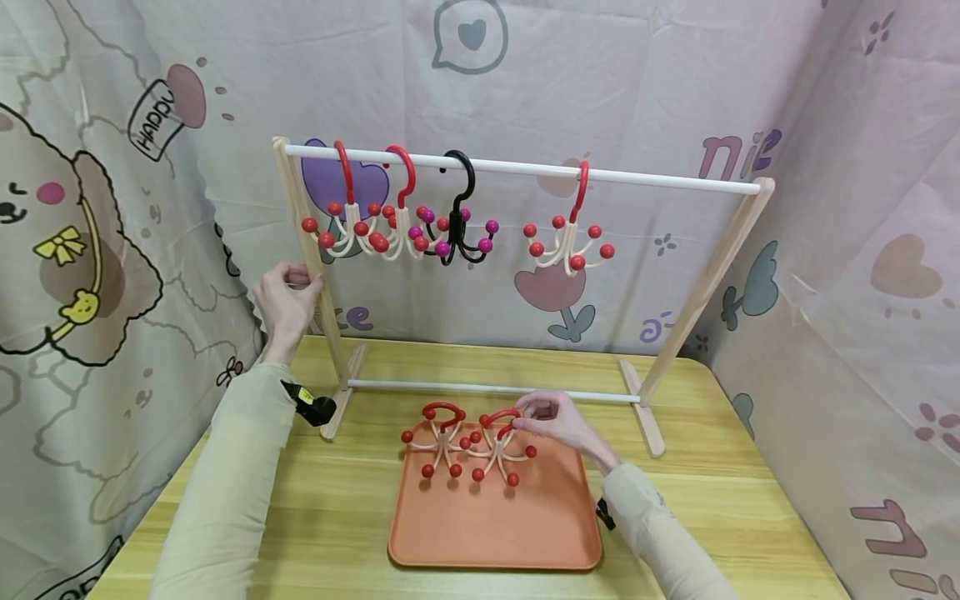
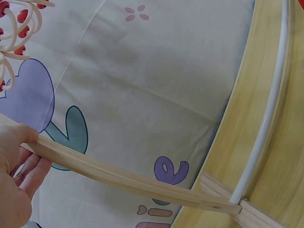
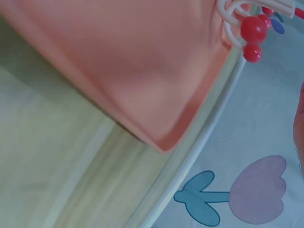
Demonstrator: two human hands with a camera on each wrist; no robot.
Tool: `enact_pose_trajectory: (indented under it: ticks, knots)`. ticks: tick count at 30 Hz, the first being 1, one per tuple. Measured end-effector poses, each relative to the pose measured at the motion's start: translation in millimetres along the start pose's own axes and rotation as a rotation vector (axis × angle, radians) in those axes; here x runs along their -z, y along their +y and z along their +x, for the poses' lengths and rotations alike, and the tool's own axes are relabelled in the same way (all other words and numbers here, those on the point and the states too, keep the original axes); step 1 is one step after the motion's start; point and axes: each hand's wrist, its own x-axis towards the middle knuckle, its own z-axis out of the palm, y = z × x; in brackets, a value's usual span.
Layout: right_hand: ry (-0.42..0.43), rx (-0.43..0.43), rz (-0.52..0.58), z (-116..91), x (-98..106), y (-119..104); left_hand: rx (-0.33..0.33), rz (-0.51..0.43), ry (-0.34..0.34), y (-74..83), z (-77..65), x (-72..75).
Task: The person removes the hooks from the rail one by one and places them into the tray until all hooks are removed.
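My left hand point(image 1: 285, 304) grips the left wooden post point(image 1: 330, 321) of a rack, thumb and fingers around it in the left wrist view. With my right hand point(image 1: 553, 419) I pinch the red hook of a cream claw hanger point(image 1: 499, 450) with red bead tips, over the back of the orange tray point(image 1: 495, 533). Another such hanger point(image 1: 442, 440) stands just left of it on the tray. In the right wrist view the hanger's beads point(image 3: 253, 29) show at the top right, and only an edge of my hand point(image 3: 299, 133) appears.
From the rack's white top bar point(image 1: 510, 167) hang two red-hooked hangers at left, a black hanger point(image 1: 456, 229) with magenta beads beside them, and a red-hooked hanger point(image 1: 568, 242) further right. A lower white bar point(image 1: 480, 388) runs behind the tray on the wooden table point(image 1: 330, 508). Printed curtains surround the table.
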Motion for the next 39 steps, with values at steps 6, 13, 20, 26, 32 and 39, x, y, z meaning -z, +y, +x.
enact_pose_trajectory:
  ticks: [6,13,20,26,32,39]
  knots:
    - [0.04,0.063,-0.012,1.5,10.1,-7.0,0.014,0.007,-0.009,0.2,0.4,-0.2]
    - [0.115,0.079,-0.036,6.2,25.3,-19.4,0.016,0.006,0.002,-0.3,0.6,-0.9]
    - [0.244,0.192,-0.055,14.2,47.5,-44.2,0.011,0.001,-0.008,-0.6,0.6,-0.6]
    - [0.401,0.252,-0.034,20.5,67.4,-79.5,0.008,0.005,0.002,-0.1,0.3,-0.8]
    - [0.549,0.369,0.025,30.3,82.9,-109.5,0.01,0.01,0.002,0.4,0.4,-0.6]
    - [0.658,0.453,-0.004,37.3,94.3,-142.2,0.023,0.009,-0.001,1.3,0.7,-0.4]
